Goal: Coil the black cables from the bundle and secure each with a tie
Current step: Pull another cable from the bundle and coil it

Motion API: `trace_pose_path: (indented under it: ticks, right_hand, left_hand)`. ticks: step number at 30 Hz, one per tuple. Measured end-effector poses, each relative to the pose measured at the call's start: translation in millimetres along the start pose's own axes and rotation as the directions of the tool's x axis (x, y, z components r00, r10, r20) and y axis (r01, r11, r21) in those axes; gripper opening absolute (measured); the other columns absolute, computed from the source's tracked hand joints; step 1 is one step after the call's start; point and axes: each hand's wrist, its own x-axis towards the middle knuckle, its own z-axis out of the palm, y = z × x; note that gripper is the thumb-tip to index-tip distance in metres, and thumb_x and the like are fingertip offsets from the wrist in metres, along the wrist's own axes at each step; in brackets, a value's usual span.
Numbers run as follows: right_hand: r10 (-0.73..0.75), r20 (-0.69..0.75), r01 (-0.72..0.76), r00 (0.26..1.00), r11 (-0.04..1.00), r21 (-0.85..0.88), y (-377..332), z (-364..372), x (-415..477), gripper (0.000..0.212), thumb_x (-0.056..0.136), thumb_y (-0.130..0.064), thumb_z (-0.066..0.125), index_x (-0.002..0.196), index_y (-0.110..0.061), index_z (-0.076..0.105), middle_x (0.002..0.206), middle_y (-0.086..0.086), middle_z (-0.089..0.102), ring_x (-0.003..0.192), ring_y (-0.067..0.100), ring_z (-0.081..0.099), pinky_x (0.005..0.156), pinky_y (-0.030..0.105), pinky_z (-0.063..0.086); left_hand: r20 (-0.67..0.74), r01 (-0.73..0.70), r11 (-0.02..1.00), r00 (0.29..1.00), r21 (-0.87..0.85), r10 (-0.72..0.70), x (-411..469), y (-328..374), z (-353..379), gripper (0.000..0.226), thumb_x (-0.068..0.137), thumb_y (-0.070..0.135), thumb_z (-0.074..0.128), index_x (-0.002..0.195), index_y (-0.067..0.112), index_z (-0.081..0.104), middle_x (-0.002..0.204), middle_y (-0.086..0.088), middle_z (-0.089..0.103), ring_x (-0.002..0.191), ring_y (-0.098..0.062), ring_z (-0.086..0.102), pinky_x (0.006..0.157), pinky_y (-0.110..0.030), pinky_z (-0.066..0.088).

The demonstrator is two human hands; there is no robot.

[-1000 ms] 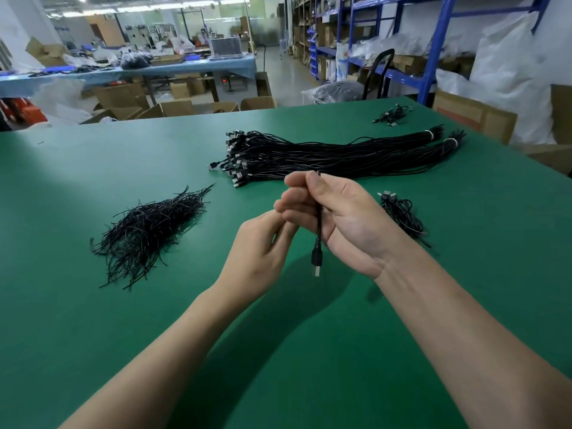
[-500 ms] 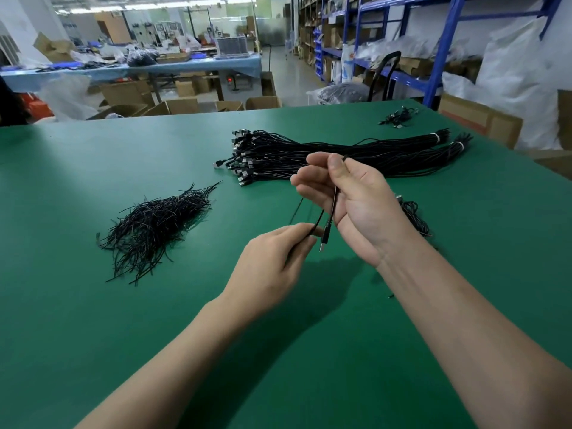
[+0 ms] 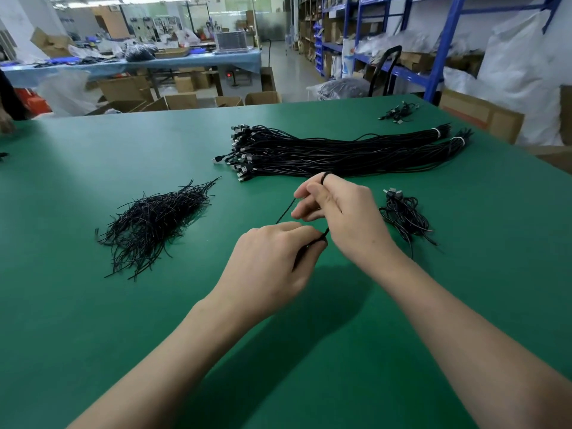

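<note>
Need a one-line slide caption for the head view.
Left hand and right hand hold one black cable above the green table, tie pile at left, cable bundle behind.

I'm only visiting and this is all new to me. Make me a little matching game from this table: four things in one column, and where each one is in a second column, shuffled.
Things:
1. pile of ties
2. large cable bundle
3. small heap of cables
4. single cable

Places:
A. held between the left hand and the right hand
B. on the table, left of the hands
C. on the table, right of the hands
D. on the table, beyond the hands

Pairs: 1-B, 2-D, 3-C, 4-A
</note>
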Motion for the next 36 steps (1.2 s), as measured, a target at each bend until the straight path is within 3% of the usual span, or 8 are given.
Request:
trace_pose_path:
  ticks: [7,13,15,18,23,26,31,36]
  right_hand:
    - [0.156,0.237,-0.202,0.959,0.962,0.185,13,-10,-16,0.042,0.110,-0.029,0.035,0.081,-0.024,0.066,0.051,0.000,0.047,0.049,0.015,0.041,0.052,0.028,0.036]
    - [0.130,0.549,-0.413,0.826,0.802,0.432,8,-11,-27,0.058,0.106,-0.045,0.028,0.079,-0.006,0.063,0.049,-0.005,0.025,0.051,0.014,0.018,0.048,0.026,0.016]
    - [0.111,0.591,-0.453,0.799,0.757,0.470,9,-14,-30,0.050,0.106,-0.039,0.031,0.082,-0.006,0.061,0.052,-0.004,0.023,0.052,0.014,0.019,0.050,0.028,0.014]
    - [0.064,0.628,-0.492,0.776,0.685,0.538,9,-18,-34,0.040,0.107,-0.031,0.034,0.089,-0.008,0.060,0.055,-0.004,0.024,0.051,0.014,0.021,0.050,0.025,0.016]
    - [0.080,0.533,-0.474,0.842,0.582,0.660,11,-19,-31,0.030,0.107,-0.026,0.037,0.094,-0.012,0.060,0.056,-0.007,0.039,0.048,0.009,0.028,0.047,0.018,0.027]
    - [0.146,0.460,-0.454,0.876,0.569,0.685,10,-17,-27,0.029,0.104,-0.029,0.042,0.094,-0.010,0.061,0.057,-0.004,0.046,0.046,0.007,0.036,0.043,0.018,0.031]
    - [0.201,0.327,-0.384,0.923,0.515,0.766,6,-11,-15,0.029,0.107,-0.025,0.038,0.101,-0.006,0.060,0.070,0.000,0.068,0.056,0.011,0.061,0.053,0.020,0.051]
    - [0.197,0.068,-0.185,0.978,0.671,0.717,9,-10,8,0.033,0.111,-0.020,0.030,0.105,-0.004,0.059,0.096,0.011,0.078,0.090,0.023,0.076,0.075,0.026,0.059]
  left_hand:
    - [-0.105,-0.017,1.000,0.994,0.020,0.019,20,-15,-28,0.016,0.094,0.038,0.063,0.088,0.031,0.076,0.067,0.013,0.050,0.059,-0.009,0.043,0.054,-0.031,0.039]
    - [-0.012,0.078,0.916,0.996,-0.394,-0.090,33,-30,-21,0.004,0.090,0.026,0.077,0.087,0.024,0.079,0.055,-0.011,0.045,0.051,-0.010,0.031,0.051,-0.024,0.026]
    - [0.059,0.129,0.834,0.992,-0.537,-0.116,36,-37,-15,0.005,0.088,0.028,0.078,0.087,0.023,0.079,0.059,-0.025,0.045,0.053,-0.027,0.029,0.051,-0.032,0.023]
    - [0.124,0.193,0.681,0.981,-0.706,-0.150,35,-46,-3,0.012,0.085,0.033,0.075,0.088,0.022,0.080,0.058,-0.017,0.049,0.056,-0.023,0.035,0.053,-0.030,0.030]
    - [0.173,0.252,0.604,0.967,-0.756,-0.188,24,-51,23,0.018,0.099,0.022,0.059,0.104,0.018,0.076,0.092,0.018,0.076,0.087,0.007,0.065,0.080,-0.009,0.046]
    - [0.189,0.303,0.626,0.951,-0.719,-0.243,18,-48,36,0.022,0.104,0.024,0.057,0.113,0.020,0.076,0.103,0.011,0.077,0.098,0.000,0.065,0.089,-0.020,0.049]
    - [0.150,0.282,0.737,0.959,-0.614,-0.242,8,-30,51,0.031,0.104,0.028,0.050,0.076,0.033,0.061,0.064,0.001,0.049,0.066,-0.008,0.042,0.063,-0.038,0.042]
    - [0.190,0.215,0.901,0.970,-0.376,-0.152,-2,-26,54,0.029,0.104,0.032,0.042,0.114,0.021,0.067,0.063,0.002,0.043,0.062,-0.022,0.045,0.065,-0.041,0.046]
